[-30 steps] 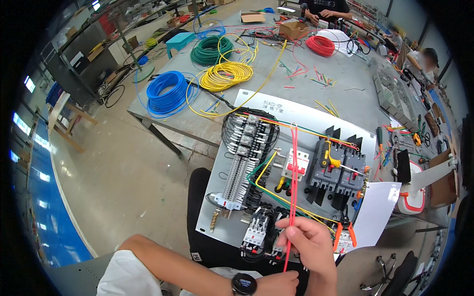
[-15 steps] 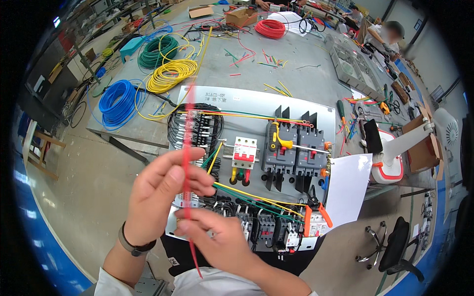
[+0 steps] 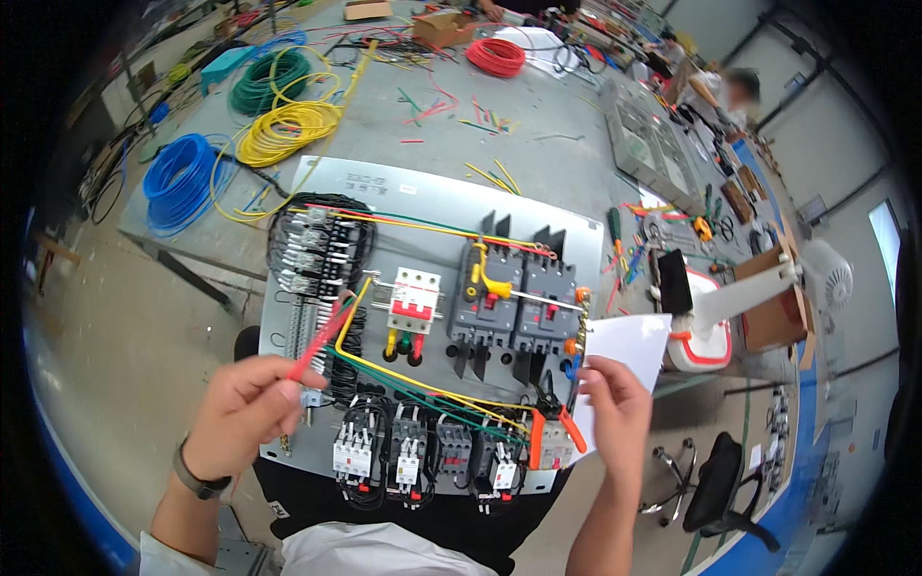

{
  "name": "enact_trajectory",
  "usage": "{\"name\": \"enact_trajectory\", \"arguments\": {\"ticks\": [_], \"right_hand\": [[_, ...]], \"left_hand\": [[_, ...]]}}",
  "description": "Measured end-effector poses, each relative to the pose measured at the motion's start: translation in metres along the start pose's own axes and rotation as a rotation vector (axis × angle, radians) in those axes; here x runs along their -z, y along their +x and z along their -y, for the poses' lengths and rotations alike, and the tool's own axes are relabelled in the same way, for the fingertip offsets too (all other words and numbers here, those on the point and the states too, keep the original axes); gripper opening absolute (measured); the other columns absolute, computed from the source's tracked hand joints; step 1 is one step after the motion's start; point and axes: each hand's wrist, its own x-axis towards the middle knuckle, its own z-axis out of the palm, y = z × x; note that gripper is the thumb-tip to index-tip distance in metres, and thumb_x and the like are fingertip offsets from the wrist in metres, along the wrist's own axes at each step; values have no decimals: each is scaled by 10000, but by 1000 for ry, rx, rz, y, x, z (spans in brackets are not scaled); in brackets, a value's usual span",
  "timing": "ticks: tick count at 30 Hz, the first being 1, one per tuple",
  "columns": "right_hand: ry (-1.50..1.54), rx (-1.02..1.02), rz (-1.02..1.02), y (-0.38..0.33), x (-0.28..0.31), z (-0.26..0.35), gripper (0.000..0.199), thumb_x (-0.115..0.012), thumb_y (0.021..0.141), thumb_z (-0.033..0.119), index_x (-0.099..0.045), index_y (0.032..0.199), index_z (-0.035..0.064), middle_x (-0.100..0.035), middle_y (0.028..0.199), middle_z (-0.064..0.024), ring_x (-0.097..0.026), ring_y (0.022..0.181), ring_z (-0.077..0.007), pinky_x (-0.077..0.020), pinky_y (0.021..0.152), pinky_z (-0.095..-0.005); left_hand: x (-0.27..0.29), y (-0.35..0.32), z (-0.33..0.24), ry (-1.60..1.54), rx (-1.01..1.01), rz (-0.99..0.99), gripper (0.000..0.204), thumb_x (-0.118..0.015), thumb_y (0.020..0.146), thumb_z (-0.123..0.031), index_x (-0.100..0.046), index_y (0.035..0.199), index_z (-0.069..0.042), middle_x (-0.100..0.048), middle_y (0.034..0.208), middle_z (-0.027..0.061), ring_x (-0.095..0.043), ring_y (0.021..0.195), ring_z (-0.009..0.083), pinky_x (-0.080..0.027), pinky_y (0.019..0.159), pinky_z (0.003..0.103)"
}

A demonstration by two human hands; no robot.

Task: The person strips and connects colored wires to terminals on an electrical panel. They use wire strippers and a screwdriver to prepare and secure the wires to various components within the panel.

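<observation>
Below the left side of the metal mounting panel [image 3: 442, 197], my left hand [image 3: 245, 413] pinches a red wire [image 3: 322, 346]. One end of the wire slants up over the terminal row [image 3: 309, 259]. On the other side, my right hand [image 3: 617, 408] is over the white paper's edge with nothing visible in it, thumb and fingers apart. Nearest to it are orange-handled pliers [image 3: 567, 432], lying on the panel's lower right corner. A yellow-handled screwdriver [image 3: 495, 286] rests across two dark breakers [image 3: 547, 322]. Left of these sits a white breaker [image 3: 413, 298] with a red lever.
Blue [image 3: 178, 182], green [image 3: 269, 82] and yellow [image 3: 288, 134] wire coils lie at the table's left, a red coil [image 3: 495, 58] farther back. White paper [image 3: 634, 350] borders the panel at right. Beyond stand a white fan [image 3: 706, 322] and a cardboard box [image 3: 773, 317]. Contactors [image 3: 408, 446] line the front.
My right hand has left the red wire and moved right, beside the pliers. My left hand keeps the wire, lower and farther left, and the wire now tilts. The whole view has shifted.
</observation>
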Motion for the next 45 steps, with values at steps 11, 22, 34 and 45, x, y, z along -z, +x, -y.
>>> {"name": "enact_trajectory", "arguments": {"ticks": [11,22,34,45], "right_hand": [[-644,684,163,66,-89,53,293,-715,904,85,-668,1190,44,-629,1108,-160,-655,940,-389,-537,831,-452],[126,315,22,12,-52,67,222,-697,919,-14,-623,1128,-32,-698,1020,-82,-643,809,-110,-534,753,-282],[4,355,-98,-1,-64,23,173,-699,872,-35,-685,1044,-19,-731,914,-68,-670,804,-103,-536,746,-262],[-21,475,-51,3,-66,21,189,-699,859,-38,-677,1047,-24,-726,936,-89,-665,788,-139,-529,748,-280]], "left_hand": [[-34,-13,37,-64,0,41,285,-581,1054,-96,-656,1303,22,-636,916,-4,-580,819,57,-485,731,218],[-23,-18,58,-8,114,21,270,-559,1061,-119,-647,1293,-12,-640,798,-2,-533,658,33,-402,543,204],[-34,-13,50,104,-50,-36,288,-534,1078,-131,-657,1287,25,-593,783,-5,-525,702,56,-428,645,222],[-47,-12,63,166,-7,-16,268,-545,1074,-120,-669,1261,27,-586,756,-1,-533,686,63,-441,636,231]]}}
